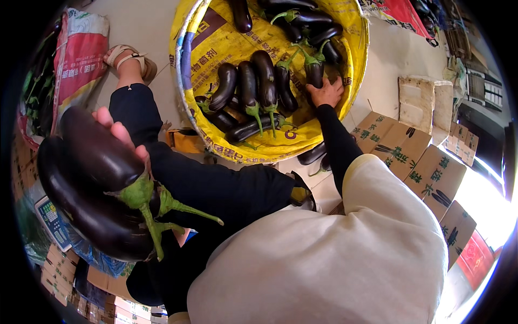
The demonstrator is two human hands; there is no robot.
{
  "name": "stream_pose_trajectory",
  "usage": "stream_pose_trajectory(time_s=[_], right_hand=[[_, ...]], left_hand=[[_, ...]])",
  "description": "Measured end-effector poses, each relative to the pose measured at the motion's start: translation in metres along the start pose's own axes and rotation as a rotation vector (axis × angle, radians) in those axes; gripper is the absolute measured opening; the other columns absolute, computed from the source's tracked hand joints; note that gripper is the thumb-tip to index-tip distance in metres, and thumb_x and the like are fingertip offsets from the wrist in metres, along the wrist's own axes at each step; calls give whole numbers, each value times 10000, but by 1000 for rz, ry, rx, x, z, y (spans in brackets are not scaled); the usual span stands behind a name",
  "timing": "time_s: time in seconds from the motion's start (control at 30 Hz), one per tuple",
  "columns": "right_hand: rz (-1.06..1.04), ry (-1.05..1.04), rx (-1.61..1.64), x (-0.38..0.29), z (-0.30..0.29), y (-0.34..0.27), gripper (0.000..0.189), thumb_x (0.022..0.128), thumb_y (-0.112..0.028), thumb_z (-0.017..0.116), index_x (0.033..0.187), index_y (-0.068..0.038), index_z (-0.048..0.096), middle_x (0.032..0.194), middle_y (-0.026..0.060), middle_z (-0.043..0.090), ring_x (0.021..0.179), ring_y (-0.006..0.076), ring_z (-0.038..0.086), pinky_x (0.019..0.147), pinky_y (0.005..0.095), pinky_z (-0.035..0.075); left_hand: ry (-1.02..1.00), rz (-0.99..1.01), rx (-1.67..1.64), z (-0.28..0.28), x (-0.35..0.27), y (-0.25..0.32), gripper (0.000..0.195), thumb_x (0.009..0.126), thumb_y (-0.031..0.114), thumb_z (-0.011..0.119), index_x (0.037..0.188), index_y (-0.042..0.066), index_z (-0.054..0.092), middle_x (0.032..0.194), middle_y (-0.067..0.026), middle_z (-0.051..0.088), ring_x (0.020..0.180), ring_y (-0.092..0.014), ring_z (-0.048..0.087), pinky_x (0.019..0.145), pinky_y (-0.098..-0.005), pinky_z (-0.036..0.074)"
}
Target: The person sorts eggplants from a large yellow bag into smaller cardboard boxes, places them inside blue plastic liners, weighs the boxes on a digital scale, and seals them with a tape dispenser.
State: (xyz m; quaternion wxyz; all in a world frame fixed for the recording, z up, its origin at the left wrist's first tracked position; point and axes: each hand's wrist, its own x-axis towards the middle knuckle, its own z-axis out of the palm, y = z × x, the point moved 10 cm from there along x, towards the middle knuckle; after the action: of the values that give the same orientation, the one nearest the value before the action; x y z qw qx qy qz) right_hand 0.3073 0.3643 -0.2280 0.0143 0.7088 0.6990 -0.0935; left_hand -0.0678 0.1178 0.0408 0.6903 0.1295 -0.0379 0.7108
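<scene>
My left hand (124,133) is raised at the left, its fingers curled around dark purple eggplants. Two show plainly: an upper eggplant (101,148) and a longer lower eggplant (87,206). Their green stems point towards my lap, and most of the palm is hidden behind them. Inside a round basket lined with yellow printed sacking (226,152), my right hand (328,94) grips the lower end of an eggplant (315,73), stem end away from me. Several more eggplants lie to its left, among them a long eggplant (265,75); others are heaped at the far side.
A red and white sack (81,60) of eggplants stands at the left, near a digital scale (52,222). Printed cardboard boxes (437,174) and a foam box (425,103) are at the right. Loose eggplants (312,154) lie on the floor against the basket's near side.
</scene>
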Motion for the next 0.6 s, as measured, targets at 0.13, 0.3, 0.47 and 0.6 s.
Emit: stream_pose_trajectory(time_s=[0.13,0.3,0.47,0.6], right_hand=[[-84,-260,196,43,45,24,767,594,-422,774,1233,-64,547,1393,210,344,1233,374,389,982,437,360],[94,-577,673,26,70,14,957,601,-355,804,1361,19,358,1340,215,430,1177,312,483,971,382,377],[336,-618,891,5,106,39,938,618,-339,812,1355,19,354,1264,181,490,1116,268,522,899,348,426],[335,-713,1147,-20,76,-14,641,726,-342,733,1216,1,498,1045,112,619,886,215,627,754,336,502]], left_hand=[[-40,-8,77,7,0,2,562,977,423,263,1458,166,127,1518,-8,149,1391,-168,159,1133,-404,119],[177,82,132,12,-18,12,591,965,414,335,1449,136,141,1512,-45,147,1388,-226,156,1135,-447,111],[343,109,169,-11,-23,16,624,952,404,406,1440,107,155,1506,-83,146,1385,-284,152,1137,-490,103],[393,34,136,13,-27,13,625,954,397,417,1438,98,158,1503,-82,154,1382,-304,155,1142,-498,103]])
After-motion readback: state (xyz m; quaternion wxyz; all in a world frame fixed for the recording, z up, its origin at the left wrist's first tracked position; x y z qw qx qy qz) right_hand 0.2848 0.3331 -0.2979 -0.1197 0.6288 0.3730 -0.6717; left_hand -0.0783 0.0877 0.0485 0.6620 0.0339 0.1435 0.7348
